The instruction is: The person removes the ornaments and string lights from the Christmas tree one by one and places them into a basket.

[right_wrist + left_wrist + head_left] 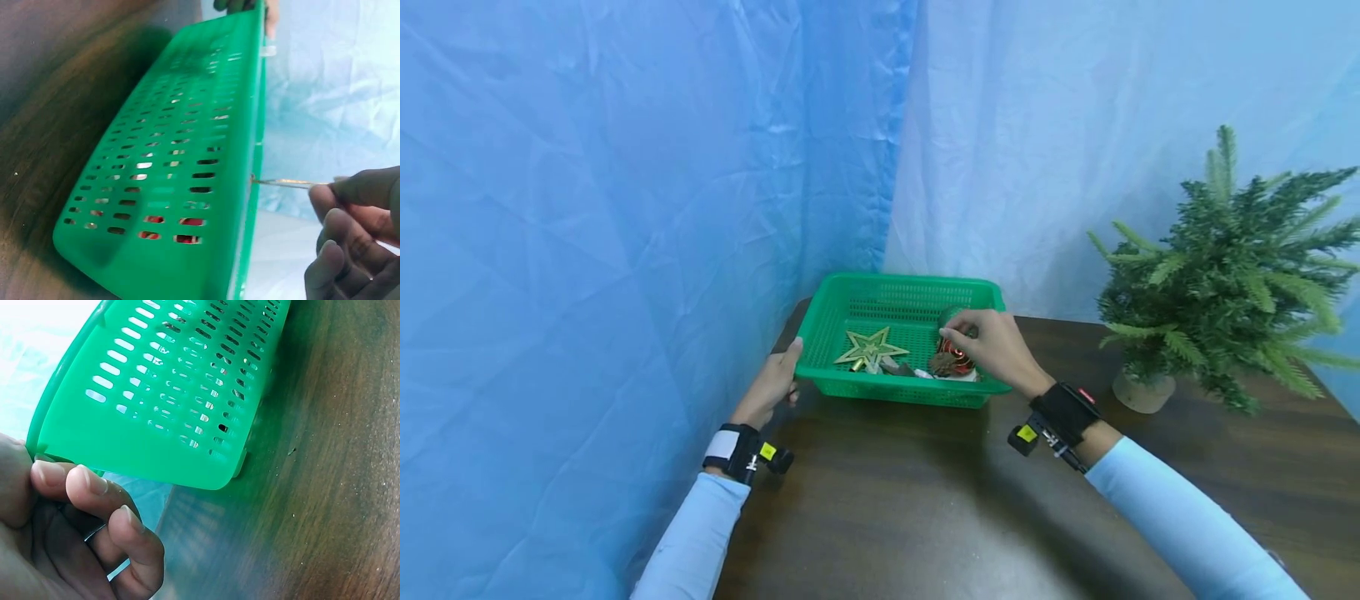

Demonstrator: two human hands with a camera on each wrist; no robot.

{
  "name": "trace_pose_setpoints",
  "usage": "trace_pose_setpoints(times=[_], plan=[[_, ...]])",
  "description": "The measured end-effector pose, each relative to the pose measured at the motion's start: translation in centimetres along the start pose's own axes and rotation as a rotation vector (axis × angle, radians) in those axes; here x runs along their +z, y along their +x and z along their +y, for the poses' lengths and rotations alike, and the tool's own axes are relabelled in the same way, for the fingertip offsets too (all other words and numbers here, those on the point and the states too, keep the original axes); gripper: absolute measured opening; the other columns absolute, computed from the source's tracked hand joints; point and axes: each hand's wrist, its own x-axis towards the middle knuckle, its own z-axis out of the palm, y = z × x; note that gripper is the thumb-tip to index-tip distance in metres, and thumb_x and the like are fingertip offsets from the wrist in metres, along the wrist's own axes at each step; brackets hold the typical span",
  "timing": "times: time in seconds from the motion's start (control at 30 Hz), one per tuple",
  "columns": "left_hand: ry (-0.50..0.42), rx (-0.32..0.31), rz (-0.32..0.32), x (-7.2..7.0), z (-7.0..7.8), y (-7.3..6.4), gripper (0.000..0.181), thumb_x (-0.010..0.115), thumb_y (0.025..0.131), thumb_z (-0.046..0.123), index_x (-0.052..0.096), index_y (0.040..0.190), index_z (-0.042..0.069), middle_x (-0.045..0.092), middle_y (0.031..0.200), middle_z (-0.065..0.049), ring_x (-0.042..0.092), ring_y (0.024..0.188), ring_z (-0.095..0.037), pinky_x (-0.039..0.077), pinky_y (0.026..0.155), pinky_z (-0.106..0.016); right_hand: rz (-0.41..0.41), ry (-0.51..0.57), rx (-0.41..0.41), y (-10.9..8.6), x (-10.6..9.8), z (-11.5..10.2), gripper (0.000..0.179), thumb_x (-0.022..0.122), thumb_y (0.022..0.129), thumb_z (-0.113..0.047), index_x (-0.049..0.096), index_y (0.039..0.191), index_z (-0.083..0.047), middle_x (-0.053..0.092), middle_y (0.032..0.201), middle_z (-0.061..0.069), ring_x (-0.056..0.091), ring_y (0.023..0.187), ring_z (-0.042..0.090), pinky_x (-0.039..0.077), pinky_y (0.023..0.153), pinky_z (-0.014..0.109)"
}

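Note:
A green plastic basket (910, 390) with slotted walls stands on the table. At its near left corner my left hand (772, 379) grips the rim, thumb on top and curled fingers (90, 484) below. Over the basket's right side, my right hand (1000, 346) pinches a thin gold string (287, 182) between thumb and index finger; the string runs down behind the rim. Below that hand lies a red patterned ball ornament (957, 360), partly covered by a brown pinecone-like piece (942, 364). Whether the string belongs to the ball I cannot tell. A gold star (872, 346) lies at the left inside.
A small artificial fir tree (1217, 275) in a pale round base (1142, 392) stands on the dark wooden table (895, 492) to the right. Blue cloth (625, 208) hangs at the left, paler cloth (1022, 167) behind. Small white and grey pieces lie near the basket's front wall.

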Motion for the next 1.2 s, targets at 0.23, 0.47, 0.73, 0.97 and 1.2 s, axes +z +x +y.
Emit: trace_pose_setpoints(times=[0.23, 0.47, 0.73, 0.97, 1.2], plan=[[0.016, 0.002, -0.011, 0.4, -0.1, 0.2, 0.064, 0.034, 0.107, 0.062, 0.058, 0.086, 0.007, 0.038, 0.054, 0.002, 0.047, 0.049, -0.015, 0.048, 0.057, -0.034, -0.024, -0.015, 0.029, 0.1, 0.6, 0.5, 0.014, 0.071, 0.100, -0.017, 0.079, 0.104, -0.007, 0.075, 0.092, 0.005, 0.063, 0.070, 0.016, 0.046, 0.062, 0.035], [0.017, 0.008, -0.020, 0.8, 0.1, 0.6, 0.065, 0.035, 0.107, 0.063, 0.057, 0.086, 0.006, 0.036, 0.054, 0.002, 0.047, 0.049, -0.015, 0.048, 0.057, -0.034, -0.034, -0.011, 0.015, 0.2, 1.2, 0.9, 0.014, 0.070, 0.100, -0.017, 0.080, 0.104, -0.008, 0.075, 0.092, 0.005, 0.057, 0.059, 0.013, 0.040, 0.055, 0.032], [0.008, 0.000, -0.036, 1.6, -0.2, 0.7, 0.062, 0.035, 0.107, 0.062, 0.055, 0.082, 0.009, 0.036, 0.053, 0.002, 0.047, 0.049, -0.016, 0.048, 0.058, -0.034, -0.121, -0.004, 0.041, -0.7, 1.7, 2.4, 0.013, 0.070, 0.101, -0.015, 0.079, 0.103, -0.008, 0.074, 0.083, 0.006, 0.055, 0.053, 0.013, 0.040, 0.052, 0.030], [0.129, 0.028, -0.022, 1.0, 0.3, 1.0, 0.059, 0.035, 0.108, 0.060, 0.047, 0.084, 0.007, 0.042, 0.061, -0.002, 0.046, 0.050, -0.016, 0.044, 0.053, -0.032, -0.091, -0.030, 0.080, -1.3, 0.5, 2.9, 0.019, 0.065, 0.104, -0.018, 0.079, 0.108, -0.006, 0.071, 0.078, 0.009, 0.036, 0.048, 0.015, 0.028, 0.053, 0.031], [0.753, 0.299, 0.261, -1.0, 3.9, 0.3, 0.046, 0.049, 0.110, 0.042, 0.049, 0.116, -0.004, 0.054, 0.097, -0.023, 0.052, 0.086, -0.039, 0.044, 0.072, -0.049, -0.079, -0.148, 0.107, 0.8, -1.4, 1.9, 0.032, 0.067, 0.103, -0.023, 0.068, 0.127, -0.002, 0.071, 0.112, 0.018, 0.063, 0.082, 0.032, 0.045, 0.083, 0.047]])
